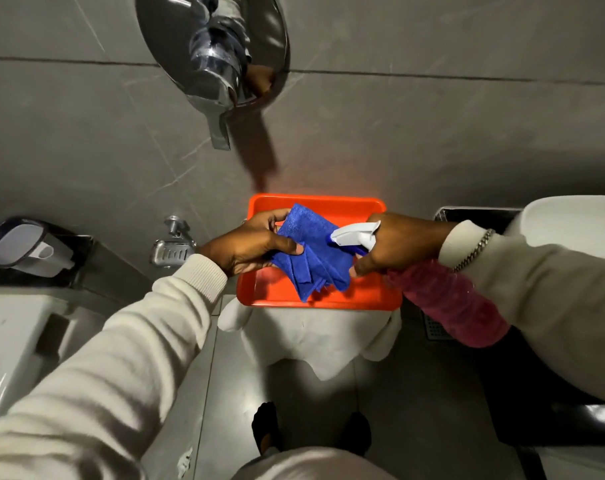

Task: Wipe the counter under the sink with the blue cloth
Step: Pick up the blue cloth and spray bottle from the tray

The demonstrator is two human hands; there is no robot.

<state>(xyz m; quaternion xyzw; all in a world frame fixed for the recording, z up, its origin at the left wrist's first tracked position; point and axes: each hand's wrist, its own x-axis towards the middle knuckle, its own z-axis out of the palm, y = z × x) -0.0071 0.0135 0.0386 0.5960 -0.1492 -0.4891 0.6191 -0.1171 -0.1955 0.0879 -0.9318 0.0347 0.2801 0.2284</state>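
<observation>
Your left hand (251,245) reaches forward from a cream sleeve (148,341), palm turned inward, with thumb and fingers pinched on the left side of the one blue cloth (315,251); the cloth hangs in loose folds between your two hands, over the middle of the orange tray (315,299), and whether its lowest corner touches the tray floor you cannot tell. Your right hand (401,244) comes in from the opposite side, wrist bent, fingers wrapped around the neck of one spray bottle (446,299); its white trigger head (354,233) points left at the cloth, and its pink body slants down and right under your forearm; the lower fingertips of that hand also touch the cloth's right edge. One chain bracelet (474,251) sits at your right cuff. The single tray rests on a white stool-like stand (315,341), its far edge against the grey tiled wall (432,133). On the wall you see one chrome faucet fitting (214,74) above and one metal soap holder (171,249) left of the tray; a white sink (571,220) shows at the right edge.
</observation>
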